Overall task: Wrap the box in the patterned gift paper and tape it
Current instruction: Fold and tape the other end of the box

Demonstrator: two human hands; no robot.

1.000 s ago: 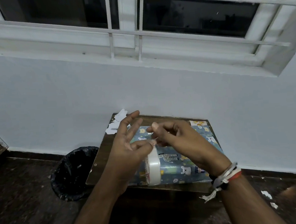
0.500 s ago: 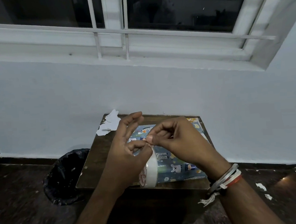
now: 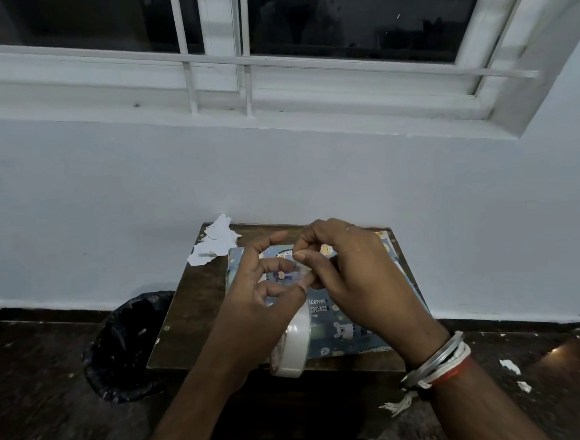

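Overhead, a white barred window is set in a pale wall, and a dark floor is seen below. A small brown wooden table is placed against the wall. A bin lined with a black bag is stood just beside the table's left edge.

The box, already covered in blue animal-print gift paper, is laid flat on the table and takes up its middle and right part. It is partly hidden by both hands, which are held above it.

The left hand is wrapped round a white tape roll. The roll is held on edge over the table's near side, with the thumb laid over its top. The index finger is raised straight and the other fingers are curled.

The right hand is kept just above the left thumb, its thumb and forefinger pinched together on the tape end. The strip is clear and only faintly made out. The remaining fingers are curled in.

Bangles and threads are worn on the right wrist. Torn white paper is left at the table's far left corner, and white scraps are scattered on the floor at right.
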